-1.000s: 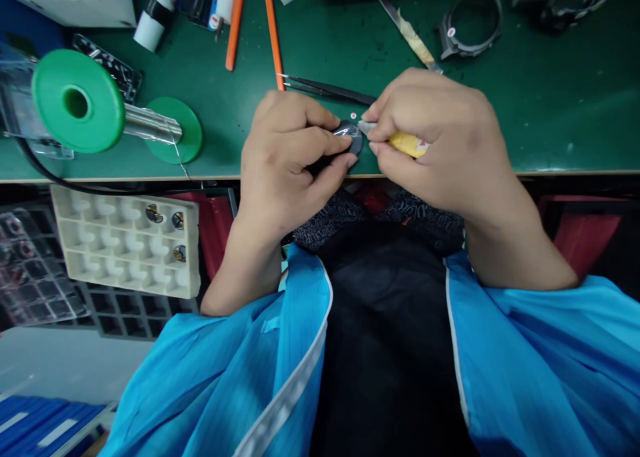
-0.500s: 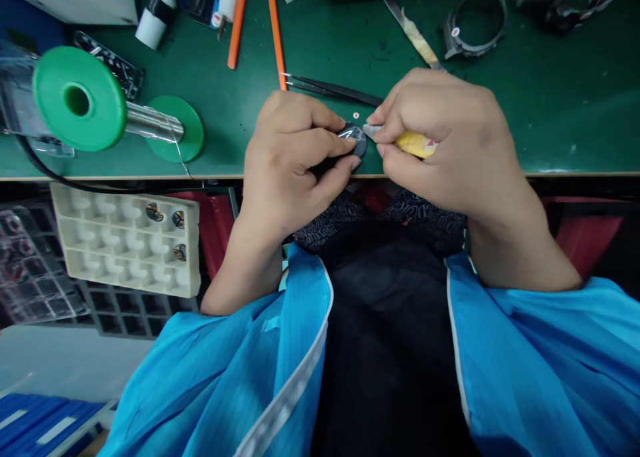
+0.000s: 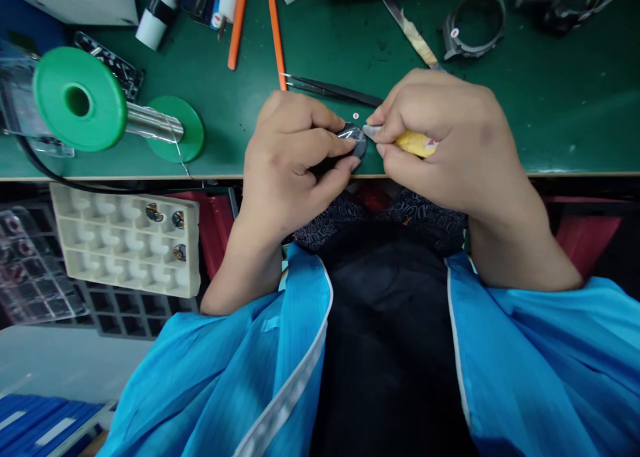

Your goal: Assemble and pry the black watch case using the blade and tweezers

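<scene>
Near the front edge of the green table [image 3: 575,123], my left hand [image 3: 300,153] pinches a dark, round, glossy piece [image 3: 359,139] between fingertips and thumb. My right hand [image 3: 445,137] is closed around a yellow-wrapped tool [image 3: 416,143], its pale tip pointing left at the round piece's edge. Whether the tip touches the piece cannot be made out. A tiny white dot sticker [image 3: 355,116] lies just above the piece. Black tweezers [image 3: 333,91] lie behind, tips to the left, their other end hidden by my right hand.
A green solder spool [image 3: 77,99] stands at the left, with a cream compartment tray [image 3: 125,240] below the table edge. Orange sticks [image 3: 277,33], a tape-wrapped blade [image 3: 417,40] and a grey watch-like ring [image 3: 450,43] lie behind my hands.
</scene>
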The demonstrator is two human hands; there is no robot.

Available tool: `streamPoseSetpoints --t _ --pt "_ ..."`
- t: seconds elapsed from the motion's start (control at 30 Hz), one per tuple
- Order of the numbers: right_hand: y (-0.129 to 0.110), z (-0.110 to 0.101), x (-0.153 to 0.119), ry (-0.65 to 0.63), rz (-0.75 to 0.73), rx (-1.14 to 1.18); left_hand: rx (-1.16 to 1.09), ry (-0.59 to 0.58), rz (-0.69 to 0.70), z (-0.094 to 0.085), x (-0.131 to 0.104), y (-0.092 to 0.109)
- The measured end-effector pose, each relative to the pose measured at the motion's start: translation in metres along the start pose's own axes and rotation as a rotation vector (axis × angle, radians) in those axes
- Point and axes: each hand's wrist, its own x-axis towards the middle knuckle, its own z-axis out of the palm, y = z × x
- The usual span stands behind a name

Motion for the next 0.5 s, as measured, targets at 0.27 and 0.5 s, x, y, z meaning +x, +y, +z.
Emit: streamPoseSetpoints --t 0.27,0.5 --pt "-0.0029 -0.0039 -0.0009 -0.034 0.038 0.002 -0.061 0.011 0.010 -0.0003 -0.0010 0.0001" --pt "0.0025 -0.0007 -0.0006 -0.005 -0.020 0.017 -0.046 0.020 0.025 -0.0001 0.0000 -0.0006"
